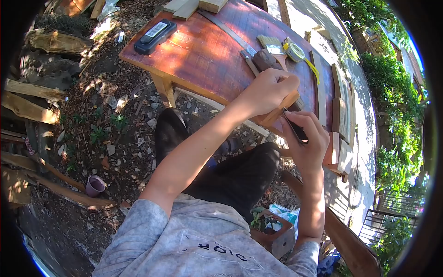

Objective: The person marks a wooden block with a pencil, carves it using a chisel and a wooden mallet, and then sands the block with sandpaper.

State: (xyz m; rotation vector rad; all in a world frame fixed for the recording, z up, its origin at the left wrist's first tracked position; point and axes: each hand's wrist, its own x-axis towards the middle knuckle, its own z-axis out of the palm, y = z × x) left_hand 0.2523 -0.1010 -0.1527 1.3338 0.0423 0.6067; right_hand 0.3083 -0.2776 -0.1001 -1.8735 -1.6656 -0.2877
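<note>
My left hand (273, 91) is closed around a small wooden block (278, 112) over the table's near edge. Pinched in the fingers of my right hand (308, 136) is a piece of folded dark sandpaper (296, 125), its edge right at the end of the block. Just beyond my left hand lies a mallet with a dark round head (265, 60). A paintbrush (273, 47) and a yellow tape measure (294, 50) rest behind it. A metal ruler (226, 28) stretches across the tabletop, its near end close to the mallet.
The reddish wooden table (198, 64) carries a black case with a white label (155, 36) at its left corner. Wood strips (319, 87) line its right side, and boards (187, 8) lie at the far end. A purple pot (95, 185) stands on the littered ground.
</note>
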